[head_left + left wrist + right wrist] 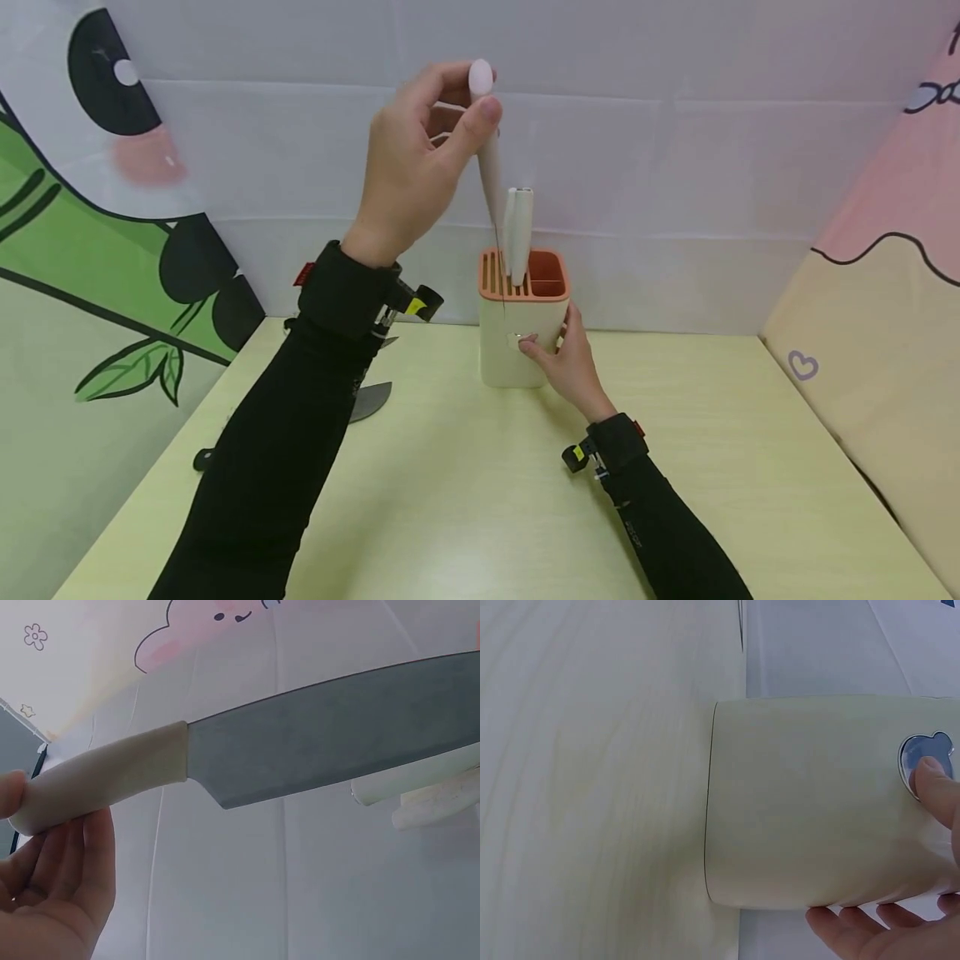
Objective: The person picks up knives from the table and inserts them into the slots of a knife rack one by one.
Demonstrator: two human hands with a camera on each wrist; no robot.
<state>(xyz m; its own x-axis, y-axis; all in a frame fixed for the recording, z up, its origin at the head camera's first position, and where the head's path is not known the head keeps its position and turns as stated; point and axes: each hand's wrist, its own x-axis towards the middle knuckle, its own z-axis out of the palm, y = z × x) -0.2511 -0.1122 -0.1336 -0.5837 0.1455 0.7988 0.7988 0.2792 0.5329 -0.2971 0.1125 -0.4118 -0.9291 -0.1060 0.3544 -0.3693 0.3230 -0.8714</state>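
Observation:
My left hand (420, 158) holds a kitchen knife (330, 731) by the butt end of its pale handle, high above the table. In the head view the blade points down, nearly edge-on, and overlaps the slotted top of a cream knife block (498, 367). Against the block's side, my right hand (566, 362) grips it, the thumb on the shiny badge (922, 754) at the front and the fingers round the right side. Pale knife handles (518, 233) stand up from the block's orange top (551, 289), beside the slots.
On the table (450, 500), left of the block, lie a grey blade (371, 402) and another blade tip (388, 342), both partly hidden behind my left arm. A small black object (202, 459) shows beyond that sleeve. Behind the block hangs a pale sheet (675, 183).

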